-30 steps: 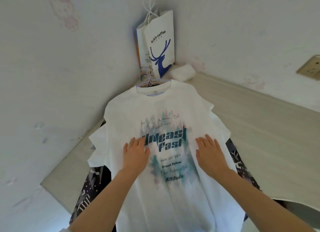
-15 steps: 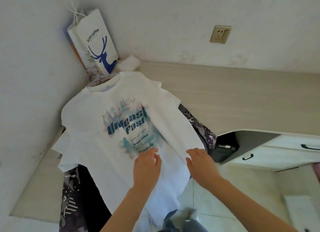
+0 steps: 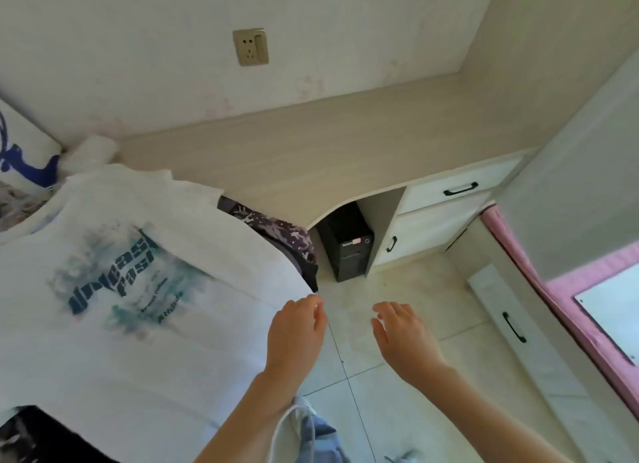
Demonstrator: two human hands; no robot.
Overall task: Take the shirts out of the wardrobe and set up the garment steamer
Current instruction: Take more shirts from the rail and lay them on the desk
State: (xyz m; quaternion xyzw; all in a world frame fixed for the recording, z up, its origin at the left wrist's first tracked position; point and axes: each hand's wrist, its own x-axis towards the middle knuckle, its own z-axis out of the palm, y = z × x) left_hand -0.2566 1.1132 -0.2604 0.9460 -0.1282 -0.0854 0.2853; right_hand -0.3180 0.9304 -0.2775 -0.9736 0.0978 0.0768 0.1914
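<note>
From the head camera, a white T-shirt (image 3: pixel 145 289) lies spread over the left end of a pale wood-grain desk (image 3: pixel 311 158), hanging past its front edge, with a dark patterned garment (image 3: pixel 276 234) showing beneath it. Its teal and navy print reads roughly "Unleash Fast" in large letters; the smaller lines under it are too blurred to read. The left hand (image 3: pixel 294 334) sits at the shirt's right edge, fingertips bent in toward the fabric, but whether it pinches the cloth cannot be told. The right hand (image 3: pixel 404 338) hangs apart over the tiled floor (image 3: pixel 415 289), fingers loose and holding nothing. A white paper bag (image 3: pixel 24 151) with a blue printed figure stands at the far left. A wall socket (image 3: pixel 250 47) sits above the desk, a black computer tower (image 3: pixel 349 244) under it.
</note>
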